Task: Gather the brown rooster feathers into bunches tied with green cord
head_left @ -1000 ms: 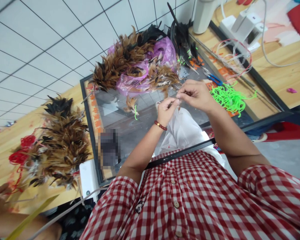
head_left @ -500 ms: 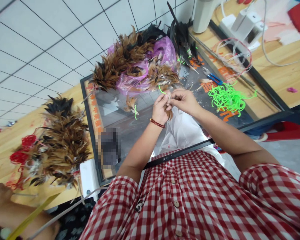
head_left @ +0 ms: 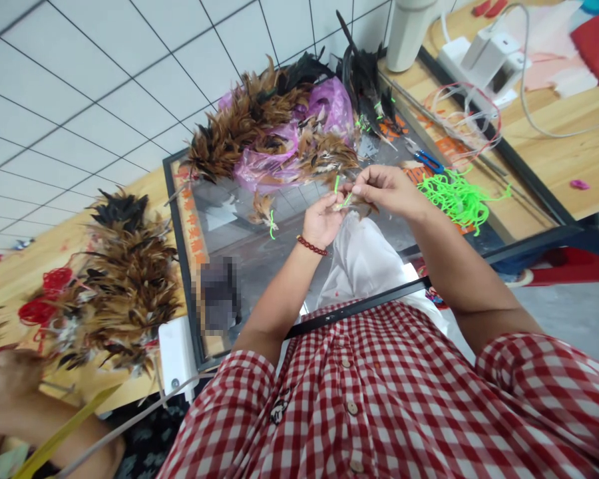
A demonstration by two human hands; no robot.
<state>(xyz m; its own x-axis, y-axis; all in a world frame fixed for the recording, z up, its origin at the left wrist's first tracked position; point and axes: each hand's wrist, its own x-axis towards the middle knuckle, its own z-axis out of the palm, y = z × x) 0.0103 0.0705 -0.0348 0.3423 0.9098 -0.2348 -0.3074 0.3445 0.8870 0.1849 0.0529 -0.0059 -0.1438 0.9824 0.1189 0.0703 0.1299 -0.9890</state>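
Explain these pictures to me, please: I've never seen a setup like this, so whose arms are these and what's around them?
There is no machine: a person works bare-handed, and one head-worn camera looks down past a checked shirt. The left hand and right hand pinch a bright green cord beside small brown feathers; which fingers grip the feathers is unclear. Under them is a black-framed glossy panel, bearing a tied feather tuft, a purple plastic bag among feathers, blue-handled snips and a green cord heap. At lower left, another person's forearm shows.
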